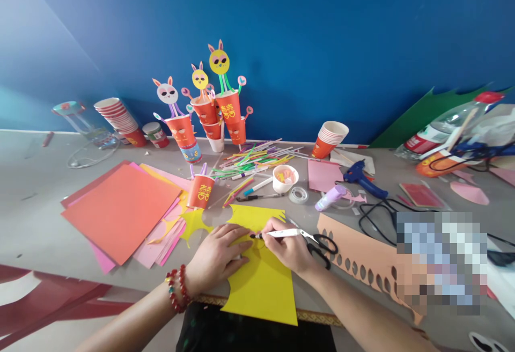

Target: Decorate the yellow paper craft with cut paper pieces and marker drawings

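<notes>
A cut-edged yellow paper sheet [262, 290] is steadied on the tabletop [40, 218], overhanging its front edge, by the left hand [221, 253], whose slightly spread fingers are laid across it. Above it, a white pen [282, 233] is gripped by the right hand's [290, 250] fingers, near black-handled scissors [321, 248].

A smooth, saturated blue wall [306, 46] rises beyond the fingers [241, 247], washed by pale light far to their left. A thin white strip [298, 143] edges the flat grey table [40, 223] spreading beneath them.
</notes>
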Demonstrator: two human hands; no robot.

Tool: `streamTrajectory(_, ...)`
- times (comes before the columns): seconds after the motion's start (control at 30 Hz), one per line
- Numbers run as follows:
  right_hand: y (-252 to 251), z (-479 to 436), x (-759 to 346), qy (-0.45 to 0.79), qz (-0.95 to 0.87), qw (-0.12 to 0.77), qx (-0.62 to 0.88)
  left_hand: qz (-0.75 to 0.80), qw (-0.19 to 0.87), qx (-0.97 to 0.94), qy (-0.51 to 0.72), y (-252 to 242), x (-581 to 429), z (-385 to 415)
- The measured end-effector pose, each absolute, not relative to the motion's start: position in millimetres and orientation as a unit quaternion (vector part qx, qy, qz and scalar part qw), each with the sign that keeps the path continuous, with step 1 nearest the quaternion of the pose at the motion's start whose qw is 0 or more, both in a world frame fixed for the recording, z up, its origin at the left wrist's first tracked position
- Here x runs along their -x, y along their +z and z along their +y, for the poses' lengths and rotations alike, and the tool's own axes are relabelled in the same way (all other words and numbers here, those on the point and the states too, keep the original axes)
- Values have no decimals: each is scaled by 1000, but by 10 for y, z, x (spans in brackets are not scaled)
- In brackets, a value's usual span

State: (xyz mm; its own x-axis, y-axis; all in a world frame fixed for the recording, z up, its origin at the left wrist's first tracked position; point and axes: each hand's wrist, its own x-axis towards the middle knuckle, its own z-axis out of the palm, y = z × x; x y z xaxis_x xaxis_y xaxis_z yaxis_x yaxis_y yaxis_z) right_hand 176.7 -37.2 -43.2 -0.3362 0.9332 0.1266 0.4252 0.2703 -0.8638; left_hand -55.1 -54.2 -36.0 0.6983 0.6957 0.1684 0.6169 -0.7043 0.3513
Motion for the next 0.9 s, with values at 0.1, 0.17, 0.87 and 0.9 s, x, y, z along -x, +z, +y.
streamTrajectory(0.1,-438,-370,-1764,383,-726,328,468,357,133,-913,146,-361,554,-543)
streamTrajectory(0.17,-444,-366,-1764,381,-725,331,469,358,132,-913,146,-359,554,-545)
streamTrajectory(0.87,-463,-365,-1765,374,-718,348,472,364,136,-910,144,-346,551,-549)
streamTrajectory(0.9,-459,-366,-1763,376,-717,350,471,364,136,-910,143,-347,551,-548)
